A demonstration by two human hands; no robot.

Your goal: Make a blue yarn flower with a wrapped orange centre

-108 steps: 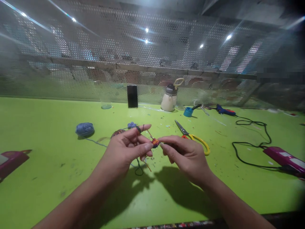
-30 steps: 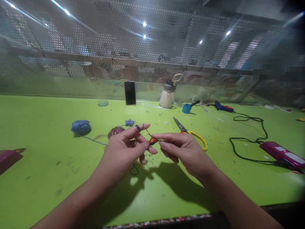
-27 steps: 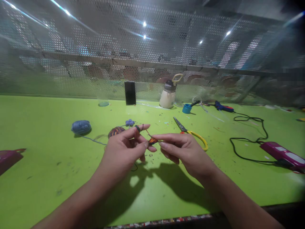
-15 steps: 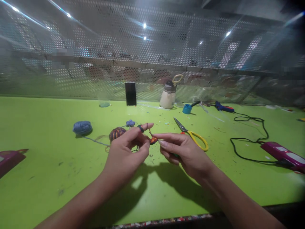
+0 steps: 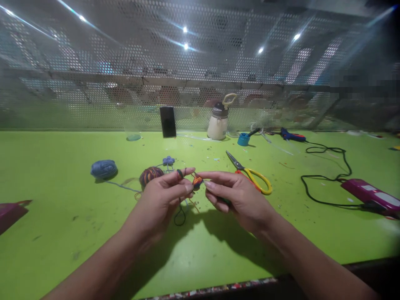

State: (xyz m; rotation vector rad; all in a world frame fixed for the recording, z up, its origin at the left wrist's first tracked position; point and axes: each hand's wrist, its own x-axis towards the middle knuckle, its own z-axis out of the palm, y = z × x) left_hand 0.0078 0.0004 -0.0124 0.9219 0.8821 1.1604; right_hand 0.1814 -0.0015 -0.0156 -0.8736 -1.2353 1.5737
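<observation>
Between my two hands is a small piece of crochet (image 5: 197,182) in orange, red and dark yarn. My left hand (image 5: 165,189) pinches its left edge between thumb and fingers, and yarn is wound round the outstretched index finger. My right hand (image 5: 229,189) is closed on a thin crochet hook, mostly hidden, with a bit of its green handle showing under the fingers. The hook's tip meets the piece. Loose yarn ends (image 5: 179,218) hang below my left hand. Just beyond that hand lies a multicoloured ball of yarn (image 5: 151,176).
Left of the ball lies blue yarn (image 5: 103,169); a small blue crocheted flower (image 5: 168,160) is behind. Yellow-handled scissors (image 5: 262,183) lie beyond my right hand. A phone (image 5: 168,122), a bottle (image 5: 218,125) and a blue tape roll (image 5: 243,139) stand farther back. A corded purple device (image 5: 368,193) lies right.
My left index finger has lowered towards the piece, and the piece has turned to show more orange. Yarn ends now hang in view below my left hand. The camera view has shifted slightly.
</observation>
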